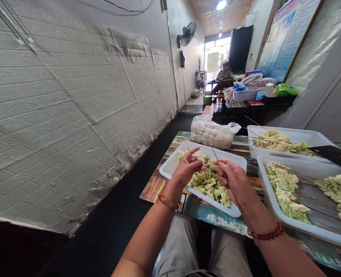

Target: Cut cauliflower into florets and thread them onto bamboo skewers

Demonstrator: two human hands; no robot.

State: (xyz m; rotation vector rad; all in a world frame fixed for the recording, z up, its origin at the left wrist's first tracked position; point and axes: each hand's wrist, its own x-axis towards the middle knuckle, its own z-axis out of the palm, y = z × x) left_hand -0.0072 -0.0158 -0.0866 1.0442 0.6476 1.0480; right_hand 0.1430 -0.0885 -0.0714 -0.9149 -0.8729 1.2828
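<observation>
Both hands are raised over a white plastic tray (170, 171) of loose cauliflower florets (206, 181). My left hand (189, 167) has its thumb and fingers closed on a small cauliflower floret (202, 163), partly hidden by the fingers. Pinched in my right hand (232, 175) is a thin skewer (214, 153), its upper end pointing up and away. The two hands are a short gap apart. To the right, a second white tray (264, 184) holds skewered cauliflower (285, 192) laid in rows, with sticks across its middle.
Behind the florets sits a clear plastic bag of pale round items (212, 132). Another tray of skewered cauliflower (282, 142) stands at the back right, beside a dark flat blade-like object (331, 156). A brick-patterned wall (86, 115) runs along the left. Someone sits at a far table (223, 81).
</observation>
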